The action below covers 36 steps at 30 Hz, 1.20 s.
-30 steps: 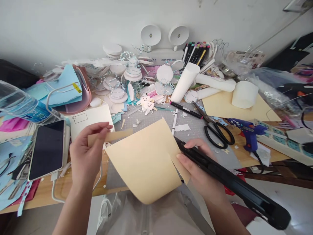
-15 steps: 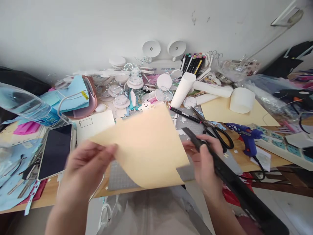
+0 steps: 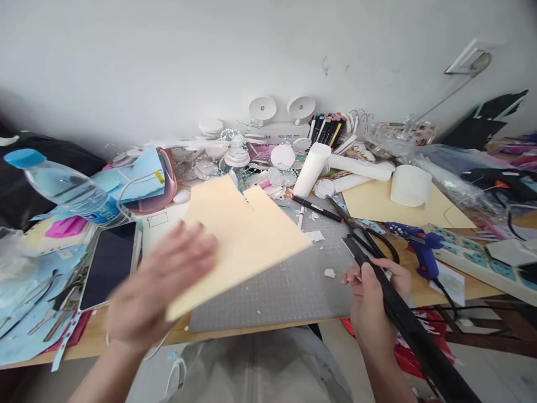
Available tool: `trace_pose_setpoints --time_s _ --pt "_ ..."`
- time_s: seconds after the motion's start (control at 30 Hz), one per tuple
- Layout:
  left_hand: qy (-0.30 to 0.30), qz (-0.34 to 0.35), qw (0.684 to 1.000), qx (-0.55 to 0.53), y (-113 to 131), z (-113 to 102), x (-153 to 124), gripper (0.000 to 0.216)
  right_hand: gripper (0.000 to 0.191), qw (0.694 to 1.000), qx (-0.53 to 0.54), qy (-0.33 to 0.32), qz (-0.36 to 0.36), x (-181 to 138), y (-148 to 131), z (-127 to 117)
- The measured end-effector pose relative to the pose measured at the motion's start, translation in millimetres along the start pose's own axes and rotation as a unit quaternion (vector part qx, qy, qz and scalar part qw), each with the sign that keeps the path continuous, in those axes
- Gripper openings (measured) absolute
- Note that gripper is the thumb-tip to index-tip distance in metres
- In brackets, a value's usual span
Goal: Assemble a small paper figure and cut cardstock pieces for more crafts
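Note:
My left hand (image 3: 161,280), smeared by motion, holds a cream sheet of paper (image 3: 247,240) at its left side. Its fingers stretch over the top face and the thumb is hidden, apparently under the sheet. The sheet lies slanted above the grey cutting mat (image 3: 289,296), with a narrow notch in its far edge. In my right hand (image 3: 373,296) is a long black utility knife (image 3: 413,336), blade end pointing away and left. Black-handled scissors (image 3: 369,232) lie just beyond this hand. Small white paper scraps (image 3: 330,272) are scattered on the mat.
At left are a water bottle (image 3: 79,190) and a phone (image 3: 109,266). A blue glue gun (image 3: 419,246) and a power strip (image 3: 474,254) lie at right. White paper rolls (image 3: 312,170), a black marker (image 3: 318,208) and piled paper discs (image 3: 283,157) stretch along the back.
The cream sheet has turned and shifted left, uncovering more of the mat. My left hand has turned palm down over it. My right hand with the knife is farther right and lower.

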State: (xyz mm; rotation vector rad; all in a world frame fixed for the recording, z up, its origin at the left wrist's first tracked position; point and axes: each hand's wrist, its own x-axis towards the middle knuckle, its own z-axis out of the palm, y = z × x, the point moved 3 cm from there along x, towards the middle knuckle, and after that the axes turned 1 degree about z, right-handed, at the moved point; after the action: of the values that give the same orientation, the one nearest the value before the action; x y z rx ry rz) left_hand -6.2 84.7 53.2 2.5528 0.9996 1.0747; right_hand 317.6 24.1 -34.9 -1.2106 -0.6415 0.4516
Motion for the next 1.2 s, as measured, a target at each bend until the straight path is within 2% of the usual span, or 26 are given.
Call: trace_pose_setpoints --time_s 0.03,0.1,0.2,0.27,0.33,0.4,0.5,0.7,0.87,1.07,1.2 --pt "-0.013 0.044 0.999 -0.009 4.4 14.4 -7.7 0.042 0.031 1.0 -0.03 0.003 -0.008 -0.7 0.7 -3.4" --pt "-0.097 0.12 0.988 -0.011 10.6 43.1 -23.4 0.051 0.031 0.995 -0.094 -0.004 -0.028 -3.2 0.8 -8.8" --pt "-0.24 0.105 0.965 -0.01 10.5 68.9 -45.0 0.056 0.03 0.981 -0.181 -0.054 -0.036 -9.5 -0.4 -11.6" --pt "-0.287 0.06 0.956 -0.015 10.3 72.3 -54.0 0.056 0.03 0.971 -0.218 -0.096 -0.023 -14.2 0.0 -10.5" --pt "-0.287 0.018 0.957 -0.024 12.3 70.7 -55.3 0.053 0.031 0.965 -0.227 -0.133 -0.009 -18.9 1.7 -8.0" --pt "-0.261 -0.009 0.965 -0.029 14.9 71.3 -49.0 0.047 0.029 0.962 -0.217 -0.163 -0.004 -23.7 3.9 -5.3" --pt "-0.215 -0.034 0.976 0.005 15.2 83.5 -31.9 0.041 0.023 0.953 -0.214 -0.213 -0.002 -31.5 6.4 -0.3" --pt "-0.236 -0.094 0.96 0.113 1.4 121.3 -17.4 0.071 0.026 0.915 -0.221 -0.319 -0.111 -45.7 3.0 22.1" --pt "-0.24 -0.108 0.957 0.12 -2.3 125.1 -20.2 0.072 0.034 0.873 -0.245 -0.404 -0.121 -49.9 11.3 38.5" --pt "-0.24 -0.111 0.958 0.113 -4.1 126.4 -18.9 0.074 0.043 0.851 -0.246 -0.44 -0.147 -48.4 10.6 44.0" --pt "-0.239 -0.111 0.959 0.106 -3.7 126.4 -19.5 0.075 0.043 0.84 -0.248 -0.452 -0.168 -49.0 8.1 47.3"
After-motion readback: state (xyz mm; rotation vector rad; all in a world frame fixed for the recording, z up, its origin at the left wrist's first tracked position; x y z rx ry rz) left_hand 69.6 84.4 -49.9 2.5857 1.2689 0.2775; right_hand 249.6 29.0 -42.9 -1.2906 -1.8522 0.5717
